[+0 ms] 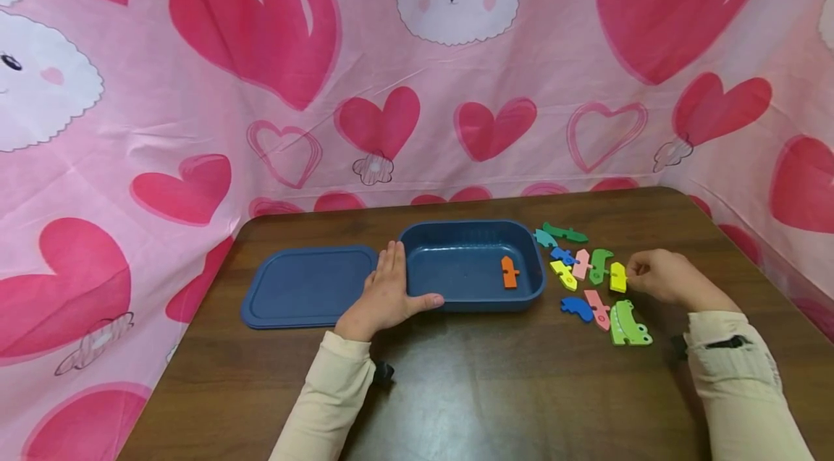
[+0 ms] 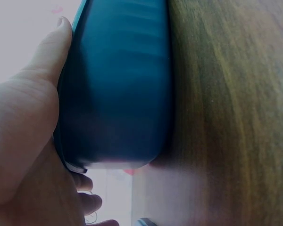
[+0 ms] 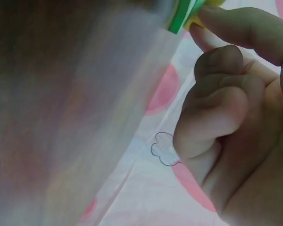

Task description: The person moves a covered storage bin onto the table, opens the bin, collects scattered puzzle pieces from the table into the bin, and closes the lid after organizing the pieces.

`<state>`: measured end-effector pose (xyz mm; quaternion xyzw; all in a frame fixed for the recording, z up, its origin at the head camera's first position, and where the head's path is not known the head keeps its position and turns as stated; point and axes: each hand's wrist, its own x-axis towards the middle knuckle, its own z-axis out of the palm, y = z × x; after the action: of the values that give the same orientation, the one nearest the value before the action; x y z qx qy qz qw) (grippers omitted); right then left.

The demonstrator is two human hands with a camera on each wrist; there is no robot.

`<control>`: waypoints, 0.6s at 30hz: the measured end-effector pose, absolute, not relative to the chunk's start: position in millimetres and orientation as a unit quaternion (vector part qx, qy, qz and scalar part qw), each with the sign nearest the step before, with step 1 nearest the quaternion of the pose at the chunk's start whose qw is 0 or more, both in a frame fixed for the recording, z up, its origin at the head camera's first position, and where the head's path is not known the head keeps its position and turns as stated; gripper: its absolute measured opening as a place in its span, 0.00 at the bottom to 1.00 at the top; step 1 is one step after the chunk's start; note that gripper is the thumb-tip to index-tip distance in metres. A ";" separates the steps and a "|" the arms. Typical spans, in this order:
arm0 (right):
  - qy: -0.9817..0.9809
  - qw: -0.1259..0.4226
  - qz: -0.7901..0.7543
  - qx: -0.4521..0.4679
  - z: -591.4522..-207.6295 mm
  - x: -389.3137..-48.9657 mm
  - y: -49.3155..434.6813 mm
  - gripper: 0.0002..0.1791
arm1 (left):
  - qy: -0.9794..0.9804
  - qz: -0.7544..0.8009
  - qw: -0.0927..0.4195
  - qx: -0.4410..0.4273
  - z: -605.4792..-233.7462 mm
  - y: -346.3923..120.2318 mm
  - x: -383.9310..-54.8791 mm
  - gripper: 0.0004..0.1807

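Head: the right grip (image 1: 667, 278) pinches a yellow piece (image 1: 617, 278) at its fingertips, beside a green piece (image 1: 597, 269); the left grip (image 1: 383, 291), straight-fingered, touches the blue box (image 1: 482, 304). Left wrist: thumb along its rim. Right wrist: thumb and finger clamp the yellow piece.

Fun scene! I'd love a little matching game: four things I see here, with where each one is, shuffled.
1. Orange piece
2. Blue lid
3. Left hand
4. Right hand

A. Pinching a yellow piece
B. Lying flat on the table
C. Inside the blue container
D. Resting against the container's rim

Pairs: 1-C, 2-B, 3-D, 4-A
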<state>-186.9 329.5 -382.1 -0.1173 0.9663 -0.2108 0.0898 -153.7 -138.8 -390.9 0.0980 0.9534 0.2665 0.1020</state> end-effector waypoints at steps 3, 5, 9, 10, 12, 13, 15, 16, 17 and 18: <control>0.965 0.083 -0.223 -0.107 -377.5 -187.2 323.4 0.04 | 0.954 0.263 0.102 0.100 -391.0 -139.0 -153.2 0.69; 0.963 0.080 -0.237 -0.100 -373.5 -186.6 317.3 0.05 | 0.954 0.263 0.101 0.100 -391.5 -139.0 -153.5 0.69; 0.956 0.056 -0.265 -0.112 -363.6 -183.4 299.3 0.06 | 0.954 0.264 0.101 0.098 -391.1 -139.2 -153.7 0.69; 0.954 0.048 -0.271 -0.118 -361.2 -182.2 293.7 0.06 | 0.954 0.265 0.101 0.098 -390.9 -139.2 -153.8 0.68; 0.951 0.034 -0.276 -0.135 -356.3 -180.0 282.1 0.06 | 0.954 0.264 0.101 0.098 -390.6 -139.1 -153.6 0.68; 0.949 0.032 -0.279 -0.143 -354.3 -179.1 276.2 0.06 | 0.954 0.264 0.101 0.098 -390.7 -139.0 -153.5 0.69; 0.944 0.027 -0.287 -0.159 -351.1 -177.3 263.6 0.06 | 0.954 0.264 0.100 0.100 -391.0 -138.8 -153.6 0.69; 0.941 0.026 -0.293 -0.168 -349.7 -176.7 257.3 0.06 | 0.954 0.263 0.101 0.099 -391.0 -138.7 -153.6 0.69; 0.938 0.027 -0.298 -0.175 -348.4 -176.2 251.1 0.06 | 0.955 0.262 0.100 0.100 -391.1 -138.6 -153.5 0.69; 0.934 0.032 -0.306 -0.180 -347.3 -175.9 244.9 0.06 | 0.955 0.261 0.100 0.100 -391.1 -138.5 -153.5 0.69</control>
<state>-175.9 244.9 -347.3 -0.1797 0.9345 -0.3057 0.0321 -153.5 -138.5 -391.1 0.1002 0.9548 0.2614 0.1004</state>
